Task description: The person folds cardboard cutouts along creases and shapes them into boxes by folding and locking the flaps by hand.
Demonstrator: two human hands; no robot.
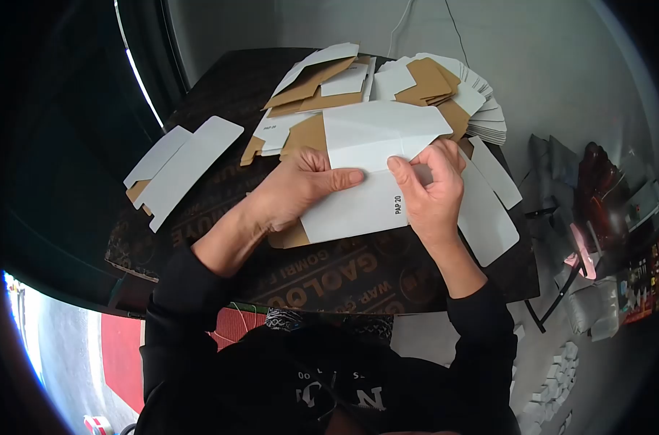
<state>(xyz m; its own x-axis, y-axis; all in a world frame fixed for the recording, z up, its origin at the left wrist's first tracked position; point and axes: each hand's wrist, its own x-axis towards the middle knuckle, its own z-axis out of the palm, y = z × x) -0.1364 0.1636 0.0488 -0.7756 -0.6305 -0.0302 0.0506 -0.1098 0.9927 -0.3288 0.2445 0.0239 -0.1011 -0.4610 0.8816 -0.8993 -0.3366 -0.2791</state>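
Note:
Between my two hands is a white cardboard box blank [351, 206], marked "PAP 20", with brown inner sides showing at its lower left. My left hand [300, 185] grips its left side, thumb lying on the white face and fingers behind. At the right, my right hand [436, 185] pinches the edge near a crease, its thumb on the front; its other fingertips are partly hidden. The upper panel of the blank is bent back along a fold line. Just behind it lie more flat box blanks [336, 76], white outside and brown inside.
A fanned stack of white blanks [489, 119] lies at the table's back right. One folded blank [192, 167] rests on the left, another [489, 217] at the right. The dark printed table [329, 279] ends near my body. Bags and clutter [597, 290] stand on the right.

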